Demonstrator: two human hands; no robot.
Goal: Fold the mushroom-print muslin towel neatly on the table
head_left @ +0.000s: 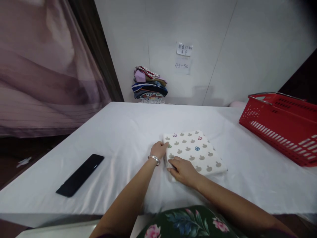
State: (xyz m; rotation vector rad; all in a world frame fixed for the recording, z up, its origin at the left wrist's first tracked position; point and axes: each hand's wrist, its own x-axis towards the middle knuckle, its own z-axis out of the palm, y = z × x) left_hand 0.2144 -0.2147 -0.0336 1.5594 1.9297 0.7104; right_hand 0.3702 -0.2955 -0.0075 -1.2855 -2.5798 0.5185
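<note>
A folded white cloth (189, 148) printed with grey and a few coloured mushrooms lies flat on the table in front of me. My left hand (158, 149), with a silver bracelet at its wrist, pinches the cloth's left edge, thumb and fingers closed there. On the near left corner of the same cloth, my right hand (184, 170) rests with its fingers bent around the edge. The undersides of the fingers are hidden in both hands.
A black phone (80, 175) lies on the white-covered table (119, 132) to the left. At the right edge stands a red plastic basket (279, 122). Beyond the far edge, a pile of folded clothes (150, 86) sits against the wall, near paper notes (184, 49). A pink curtain (44, 66) hangs left.
</note>
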